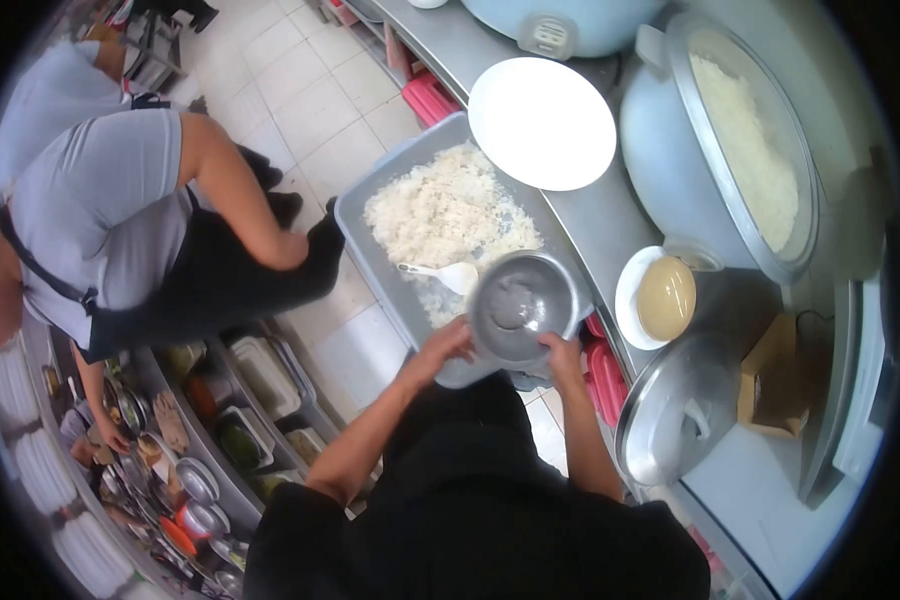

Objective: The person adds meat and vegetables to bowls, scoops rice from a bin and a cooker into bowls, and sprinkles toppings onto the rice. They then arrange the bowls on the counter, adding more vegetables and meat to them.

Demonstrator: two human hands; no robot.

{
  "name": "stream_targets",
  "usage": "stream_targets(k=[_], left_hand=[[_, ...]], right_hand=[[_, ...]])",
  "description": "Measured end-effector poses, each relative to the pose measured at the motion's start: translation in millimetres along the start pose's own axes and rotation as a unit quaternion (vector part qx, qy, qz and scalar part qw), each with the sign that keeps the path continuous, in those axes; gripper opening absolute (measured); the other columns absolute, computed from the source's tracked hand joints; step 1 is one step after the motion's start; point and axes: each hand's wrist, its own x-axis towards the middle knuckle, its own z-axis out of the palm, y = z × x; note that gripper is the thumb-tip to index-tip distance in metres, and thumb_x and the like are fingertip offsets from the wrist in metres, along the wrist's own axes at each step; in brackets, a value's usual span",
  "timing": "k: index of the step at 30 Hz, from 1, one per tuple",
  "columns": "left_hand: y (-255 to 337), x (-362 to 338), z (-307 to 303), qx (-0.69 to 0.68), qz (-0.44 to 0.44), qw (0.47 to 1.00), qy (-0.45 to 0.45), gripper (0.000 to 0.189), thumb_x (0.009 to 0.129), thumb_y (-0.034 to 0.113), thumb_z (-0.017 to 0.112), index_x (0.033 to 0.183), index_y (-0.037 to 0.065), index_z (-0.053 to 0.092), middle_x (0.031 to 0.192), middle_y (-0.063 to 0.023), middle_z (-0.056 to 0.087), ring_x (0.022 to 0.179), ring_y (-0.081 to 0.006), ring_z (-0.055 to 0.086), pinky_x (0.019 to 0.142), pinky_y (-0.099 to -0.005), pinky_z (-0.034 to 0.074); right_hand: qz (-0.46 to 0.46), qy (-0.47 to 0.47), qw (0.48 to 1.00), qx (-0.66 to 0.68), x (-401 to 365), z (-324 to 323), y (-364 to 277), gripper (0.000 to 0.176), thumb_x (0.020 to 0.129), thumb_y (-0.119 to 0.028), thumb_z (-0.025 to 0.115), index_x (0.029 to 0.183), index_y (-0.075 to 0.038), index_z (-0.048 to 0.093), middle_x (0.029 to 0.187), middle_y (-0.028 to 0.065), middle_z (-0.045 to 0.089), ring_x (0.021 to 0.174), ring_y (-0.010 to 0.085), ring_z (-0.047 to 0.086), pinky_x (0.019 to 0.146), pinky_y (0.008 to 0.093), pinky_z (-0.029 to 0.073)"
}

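A round metal bowl (513,335) is held between my two hands over the near end of a grey plastic tub (368,285). My left hand (448,347) is closed on the bowl's left rim. On its near right edge, my right hand (562,356) grips with the thumb over the rim. The bowl's inside is shiny, with a pale patch at its bottom. Cooked rice (450,205) is heaped in the tub's far part. A white rice paddle (457,276) lies on the rice just beyond the bowl.
On the steel counter at right are a white plate (542,123), a large pot of rice (655,150), a tan dome-shaped item (667,300) on a small plate, a metal lid (655,425) and a cardboard box (770,385). Another person (120,190) bends at left, beside food containers (265,375).
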Motion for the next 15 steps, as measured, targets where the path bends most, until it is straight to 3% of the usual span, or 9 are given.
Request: stream_targets(k=[2,3,4,5,7,8,10,12,15], left_hand=[[-9,36,-44,-0.030,-0.014,0.998,-0.044,0.065,0.094,0.054,0.042,0.133,0.003,0.048,0.114,-0.0114,0.061,0.103,-0.0235,0.057,0.087,-0.0365,0.045],[-9,54,-61,0.211,-0.006,0.975,0.072,0.065,0.093,0.056,0.042,0.131,0.004,0.052,0.118,-0.0122,0.061,0.106,-0.0281,0.057,0.092,-0.0401,0.043],[-16,75,-73,0.426,-0.016,0.887,0.179,0.062,0.090,0.055,0.046,0.125,0.004,0.057,0.121,-0.0149,0.060,0.110,-0.0322,0.056,0.095,-0.0420,0.042],[-25,94,-92,0.585,-0.002,0.788,0.192,0.054,0.086,0.044,0.057,0.124,0.007,0.057,0.127,-0.0150,0.056,0.117,-0.0355,0.051,0.096,-0.0447,0.041],[-57,123,-129,0.745,0.062,0.639,0.183,0.047,0.079,0.028,0.062,0.122,0.010,0.056,0.126,-0.0110,0.056,0.117,-0.0335,0.049,0.096,-0.0479,0.038],[-60,132,-133,0.740,0.065,0.645,0.181,0.047,0.079,0.028,0.062,0.122,0.010,0.056,0.126,-0.0110,0.056,0.117,-0.0335,0.049,0.096,-0.0479,0.038],[-65,149,-141,0.797,0.001,0.588,0.137,0.044,0.076,0.016,0.059,0.119,0.013,0.056,0.120,-0.0091,0.057,0.116,-0.0301,0.048,0.094,-0.0498,0.035],[-76,157,-151,0.809,0.027,0.568,0.152,0.036,0.076,0.013,0.057,0.112,0.013,0.059,0.108,-0.0078,0.059,0.113,-0.0265,0.047,0.092,-0.0495,0.032],[-74,159,-154,0.836,0.090,0.530,0.108,0.025,0.076,0.017,0.063,0.099,0.011,0.061,0.098,-0.0090,0.063,0.097,-0.0288,0.057,0.082,-0.0476,0.040]], right_hand=[[0.022,0.069,0.997,0.027,-17,-14,-14,0.027,0.073,-0.014,0.061,0.095,0.002,0.064,0.085,0.0092,0.065,0.073,0.0197,0.062,0.060,0.0293,0.047],[0.021,0.070,0.997,0.021,-19,-22,-8,0.027,0.073,-0.014,0.061,0.095,0.002,0.064,0.085,0.0092,0.065,0.073,0.0197,0.062,0.060,0.0293,0.047],[0.041,0.090,0.994,0.036,-20,-31,-2,0.025,0.073,-0.014,0.061,0.093,0.002,0.064,0.083,0.0085,0.064,0.071,0.0194,0.061,0.059,0.0290,0.045],[0.060,0.111,0.991,0.052,-21,-38,2,0.024,0.074,-0.014,0.061,0.091,0.001,0.063,0.081,0.0079,0.063,0.069,0.0190,0.060,0.058,0.0288,0.044],[0.054,0.128,0.990,0.036,-32,-38,-2,0.024,0.074,-0.014,0.061,0.092,0.001,0.063,0.081,0.0078,0.063,0.070,0.0190,0.060,0.060,0.0290,0.044],[0.049,0.142,0.988,0.024,-37,-38,-2,0.025,0.074,-0.014,0.061,0.092,0.001,0.063,0.081,0.0078,0.063,0.071,0.0189,0.060,0.061,0.0293,0.045],[0.028,0.141,0.989,0.034,-39,-40,11,0.024,0.074,-0.015,0.061,0.092,0.001,0.063,0.081,0.0070,0.062,0.075,0.0186,0.059,0.066,0.0300,0.045],[0.023,0.158,0.985,0.067,-49,-32,8,0.023,0.074,-0.017,0.061,0.091,-0.001,0.063,0.080,0.0060,0.062,0.076,0.0178,0.058,0.066,0.0298,0.043],[0.052,0.146,0.987,0.039,-51,-38,11,0.021,0.076,-0.021,0.060,0.087,-0.003,0.064,0.079,0.0047,0.060,0.075,0.0165,0.056,0.063,0.0285,0.040]])
